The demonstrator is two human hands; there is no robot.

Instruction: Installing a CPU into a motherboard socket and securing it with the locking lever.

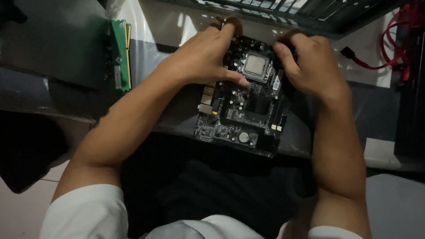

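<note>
White sleeves at the bottom edge, both forearms reaching up and away over a dark lap.

Left hand: curled over the far left corner of the circuit board, fingertips hooked over its far edge, thumb laid flat across the board's face and pointing at the metal-capped chip. Closed on the board.

Right hand: wrapped round the board's far right edge, fingers bent inward just beside the chip. Also closed on the board.

Circuit board: dark, roughly rectangular, held between the two hands above the lap and the front edge of the table; long axis runs away from the body, tilted a little to the right. Chip sits at the far end, between the hands; the near end, with a round silver battery, hangs free and unsupported. Both hands equally near the chip.

Surroundings: green memory sticks well apart to the left; red cables well apart to the right; dark metal frame beyond the board's far edge. Open room lies toward the body and below the near end.
</note>
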